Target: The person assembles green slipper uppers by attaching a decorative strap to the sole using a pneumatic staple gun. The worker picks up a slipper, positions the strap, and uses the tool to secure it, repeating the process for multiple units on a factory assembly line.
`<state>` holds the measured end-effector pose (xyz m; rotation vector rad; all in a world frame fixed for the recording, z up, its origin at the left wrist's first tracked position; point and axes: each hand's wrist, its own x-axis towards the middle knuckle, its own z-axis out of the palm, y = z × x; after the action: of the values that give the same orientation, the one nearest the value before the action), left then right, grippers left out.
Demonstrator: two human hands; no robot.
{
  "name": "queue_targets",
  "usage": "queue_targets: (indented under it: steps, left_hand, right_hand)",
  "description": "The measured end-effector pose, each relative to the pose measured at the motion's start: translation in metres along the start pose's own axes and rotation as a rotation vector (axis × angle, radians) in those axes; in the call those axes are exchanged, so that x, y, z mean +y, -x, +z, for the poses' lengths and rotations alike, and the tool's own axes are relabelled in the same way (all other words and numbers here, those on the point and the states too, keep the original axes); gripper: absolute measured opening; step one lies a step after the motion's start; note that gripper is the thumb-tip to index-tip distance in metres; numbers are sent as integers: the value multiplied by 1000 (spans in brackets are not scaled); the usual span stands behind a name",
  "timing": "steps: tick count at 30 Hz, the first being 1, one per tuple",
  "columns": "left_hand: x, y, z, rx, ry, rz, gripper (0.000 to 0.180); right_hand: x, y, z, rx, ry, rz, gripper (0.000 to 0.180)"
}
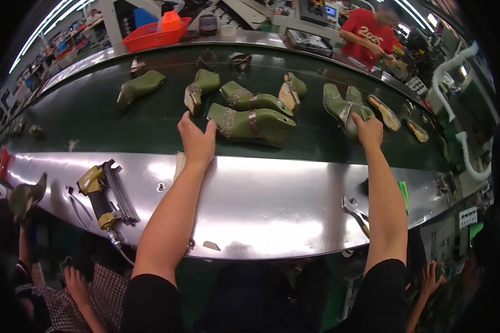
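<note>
Green shoe lasts with glittery straps lie on the dark green conveyor belt (150,125). My left hand (197,143) reaches to the belt's near side, thumb and forefinger apart, with nothing visible between them. Just beyond its fingertips is an upended last (205,82) with a pale sole. Right of that hand, a strapped last (255,126) lies on its side, a second strapped last (256,101) behind it. My right hand (370,132) has its fingers closed on a shoe last (343,108) at the right. Another last (354,94) stands close behind this one.
On the metal ledge (261,205) lie a nail gun (103,194) with an air hose, pincers (355,213) and a pale scrap (211,245). Another last (141,87) and sole pieces (384,112) are on the belt. Beyond stand a red basket (155,38) and a person in red (366,36); co-workers' hands flank me.
</note>
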<state>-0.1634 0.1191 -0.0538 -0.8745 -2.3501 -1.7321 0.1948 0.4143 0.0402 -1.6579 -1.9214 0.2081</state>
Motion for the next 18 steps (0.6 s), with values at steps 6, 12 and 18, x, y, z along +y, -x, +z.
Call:
queue_targets:
  steps: [6,12,18]
  left_hand:
    - [-21,-47,10,31,-37,-159,90]
    - [-57,-111,29,14,-161,-152,102]
    - [-73,-136,31,65,-85,-164,53]
  right_hand:
    - [-33,11,50,-121,418,72,67]
    - [-82,-3,114,-53,-200,-596,64]
    - [-132,1,187,-294,-185,-267,69]
